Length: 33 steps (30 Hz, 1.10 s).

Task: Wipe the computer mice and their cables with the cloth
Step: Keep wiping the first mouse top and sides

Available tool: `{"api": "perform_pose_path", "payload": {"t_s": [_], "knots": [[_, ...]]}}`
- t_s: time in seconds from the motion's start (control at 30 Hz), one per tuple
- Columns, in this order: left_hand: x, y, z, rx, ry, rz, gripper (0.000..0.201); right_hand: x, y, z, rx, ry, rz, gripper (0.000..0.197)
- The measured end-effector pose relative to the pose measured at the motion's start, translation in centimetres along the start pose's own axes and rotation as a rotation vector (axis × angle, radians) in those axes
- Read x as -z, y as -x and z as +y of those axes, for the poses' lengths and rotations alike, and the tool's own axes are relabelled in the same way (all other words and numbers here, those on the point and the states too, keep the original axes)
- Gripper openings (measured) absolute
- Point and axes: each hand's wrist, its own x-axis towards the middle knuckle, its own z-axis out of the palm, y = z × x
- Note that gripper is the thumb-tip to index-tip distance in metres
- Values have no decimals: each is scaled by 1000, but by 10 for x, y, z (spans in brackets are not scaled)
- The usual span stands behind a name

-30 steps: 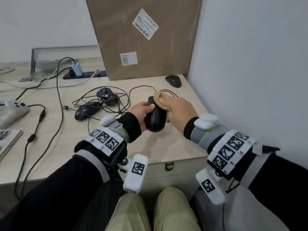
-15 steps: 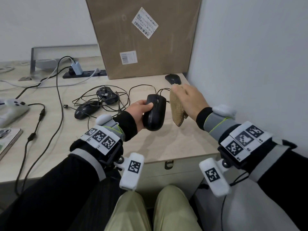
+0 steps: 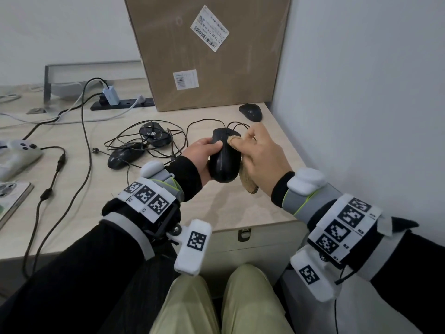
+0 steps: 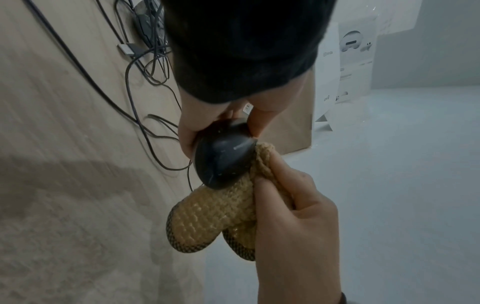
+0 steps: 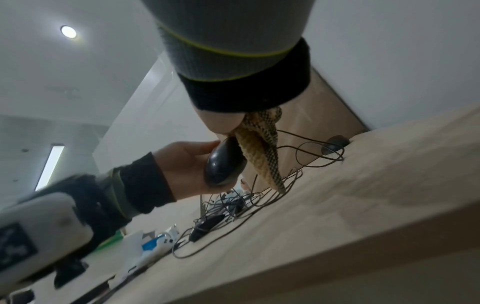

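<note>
A pale wood-grain surface filled the lower room, its front edge carrying a drawer with a small metal latch. A plain white wall rose close on the right, and another white wall ran behind. A tall brown cardboard box with two barcode labels stood against the corner. Beside it lay a black power strip and a grey metal stand. Overhead, a white ceiling held a round recessed light and a long strip light, both lit.
</note>
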Motion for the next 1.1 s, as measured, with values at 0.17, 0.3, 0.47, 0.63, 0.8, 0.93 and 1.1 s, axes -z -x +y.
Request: {"api": "perform_pose_path", "payload": {"t_s": [0.17, 0.3, 0.47, 0.63, 0.8, 0.93, 1.1], "knots": [[1, -2, -3, 1, 4, 26, 33, -12, 8, 0, 63, 50, 3, 41], [1, -4, -5, -23, -41, 52, 31, -19, 11, 0, 91, 83, -12, 43], [1, -5, -9, -76, -106, 89, 26, -16, 11, -4, 70, 81, 30, 36], [-1, -1, -12, -91, -139, 91, 10, -14, 7, 0, 68, 41, 15, 48], [-1, -2, -12, -123, -199, 110, 8, -19, 8, 10, 114, 75, -18, 45], [-2, -2, -19, -118, -222, 122, 13, -15, 14, 12, 137, 119, -28, 43], [-3, -1, -22, -90, -209, 141, 12, -16, 20, 14, 175, 160, -61, 35]]}}
